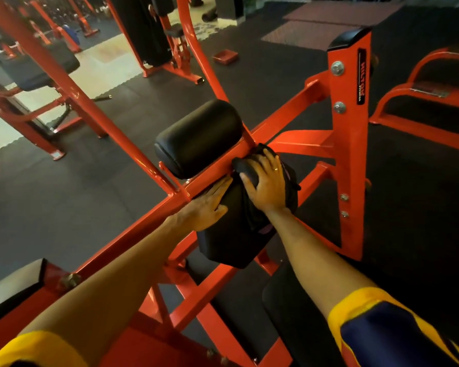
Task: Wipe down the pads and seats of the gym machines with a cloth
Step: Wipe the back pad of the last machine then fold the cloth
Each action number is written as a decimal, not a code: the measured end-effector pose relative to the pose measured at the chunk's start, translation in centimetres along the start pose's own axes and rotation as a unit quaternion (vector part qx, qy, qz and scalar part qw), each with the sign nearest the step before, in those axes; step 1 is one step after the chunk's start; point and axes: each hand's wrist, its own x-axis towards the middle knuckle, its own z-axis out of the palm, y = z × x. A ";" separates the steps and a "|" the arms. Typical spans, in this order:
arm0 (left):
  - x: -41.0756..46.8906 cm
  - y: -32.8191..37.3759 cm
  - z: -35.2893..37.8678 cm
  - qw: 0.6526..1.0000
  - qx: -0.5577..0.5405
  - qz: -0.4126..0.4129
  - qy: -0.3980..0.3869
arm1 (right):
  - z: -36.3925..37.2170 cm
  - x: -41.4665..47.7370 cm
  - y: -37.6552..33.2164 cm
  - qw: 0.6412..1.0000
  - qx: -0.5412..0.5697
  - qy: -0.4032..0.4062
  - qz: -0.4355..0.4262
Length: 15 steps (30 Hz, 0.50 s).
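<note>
Black cloth (289, 181), soft and limp, lies bunched over the far end of the lower roller pad (228, 245), beside the orange frame (133, 234) of the machine. The right hand (266, 185) bears down on the cloth, its fingers (272, 162) spread and curled over the folds, grasping it. The left hand (210, 206) lies flat along the pad's left edge with its fingers (223, 186) straight and released. The cloth looks light and likely to slide or unfold, so a full handful from above seems the best hold. The pad's smooth vinyl-like skin probably yields under pressure and may turn, so steadying it at its edge seems sensible. A second roller pad (199, 136) sits just beyond.
</note>
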 end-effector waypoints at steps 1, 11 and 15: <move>0.2 0.4 -0.5 1.000 -0.019 0.023 0.000 | 0.1 0.6 0.1 1.000 -0.003 0.016 0.025; 2.5 3.0 -1.4 0.998 -0.037 0.051 0.008 | -1.7 4.1 0.8 0.990 0.011 -0.063 0.128; 4.2 2.5 -0.6 0.996 -0.059 0.069 0.024 | -1.8 4.9 2.1 0.979 0.029 -0.096 0.176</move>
